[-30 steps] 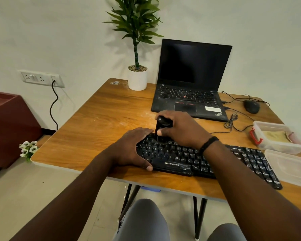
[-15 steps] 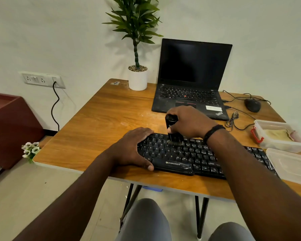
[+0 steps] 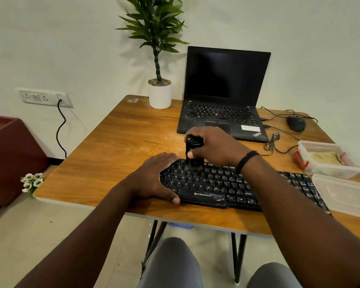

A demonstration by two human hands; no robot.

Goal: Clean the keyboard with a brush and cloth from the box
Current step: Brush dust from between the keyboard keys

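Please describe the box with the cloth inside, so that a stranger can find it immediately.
Look at the wooden table's right edge, right of the black keyboard. Two clear plastic pieces sit there; the box is the farther one, with red clips and a yellowish cloth inside.

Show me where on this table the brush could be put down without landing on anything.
Bare wood lies left of the keyboard, running from the left hand back to the plant pot and laptop. The right side is crowded: mouse, cables, open box and lid. The right hand holds the brush on the keys.
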